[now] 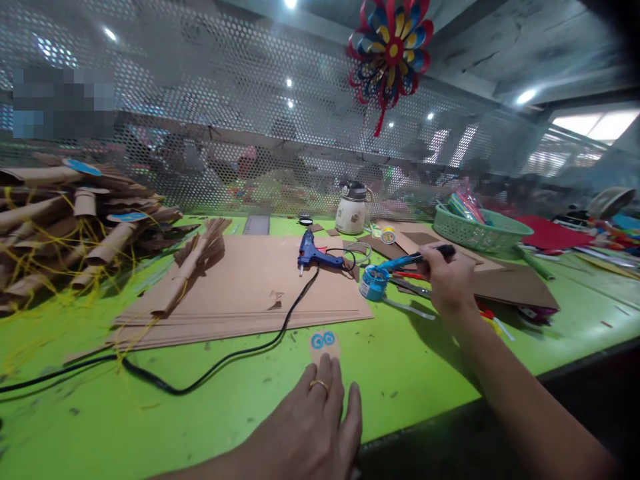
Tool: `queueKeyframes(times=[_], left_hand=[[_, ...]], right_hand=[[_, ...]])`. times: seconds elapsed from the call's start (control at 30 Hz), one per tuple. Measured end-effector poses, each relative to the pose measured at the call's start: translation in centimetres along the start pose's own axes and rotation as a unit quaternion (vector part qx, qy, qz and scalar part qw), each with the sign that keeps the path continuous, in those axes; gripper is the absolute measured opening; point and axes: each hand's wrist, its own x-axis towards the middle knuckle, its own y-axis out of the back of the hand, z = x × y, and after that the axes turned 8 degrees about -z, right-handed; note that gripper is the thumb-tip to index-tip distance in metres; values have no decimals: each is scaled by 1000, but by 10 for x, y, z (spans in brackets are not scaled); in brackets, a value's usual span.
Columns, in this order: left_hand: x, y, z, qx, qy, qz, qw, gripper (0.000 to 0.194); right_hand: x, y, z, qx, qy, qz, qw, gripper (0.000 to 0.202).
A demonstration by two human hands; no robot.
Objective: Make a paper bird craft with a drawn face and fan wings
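My left hand (320,413) lies with its fingers stretched out, pressing on a small brown cardboard piece (326,352) near the table's front edge. Two blue rings are painted on that piece, and its lower part is hidden under my fingers. My right hand (447,277) is closed around the dark handle of a paintbrush (407,260). The blue-coated end of the brush is at the mouth of a small paint jar (374,283) smeared with blue. Just behind the jar, a blue glue gun (315,253) rests on a stack of brown cardboard sheets (250,280).
Rolled brown paper pieces with yellow strings (75,233) are heaped at left. A black cord (220,373) crosses the green table (200,433). A white jug (351,210) and a green basket (475,230) stand at the back. A paper flower (393,50) hangs above.
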Motion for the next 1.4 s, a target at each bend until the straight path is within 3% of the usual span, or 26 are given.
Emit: queueKeyframes(times=[0.1, 0.2, 0.33, 0.4, 1.13, 1.4], left_hand=[[-1, 4, 1, 10, 12, 31, 999, 54], [-1, 6, 1, 19, 14, 55, 998, 51], [0, 7, 1, 27, 24, 56, 998, 48], [0, 8, 1, 26, 24, 58, 998, 47], [0, 7, -1, 27, 20, 56, 998, 46], [0, 8, 1, 19, 20, 55, 998, 45]], right_hand=[[-9, -1, -10, 88, -27, -54, 994, 13], [-25, -6, -16, 144, -77, -177, 971, 13], [-46, -15, -16, 115, -97, -359, 921, 14], [-52, -19, -15, 84, -93, -416, 901, 14], [-56, -24, -15, 51, -104, -466, 877, 16], [-55, -24, -16, 26, -98, -448, 888, 13]])
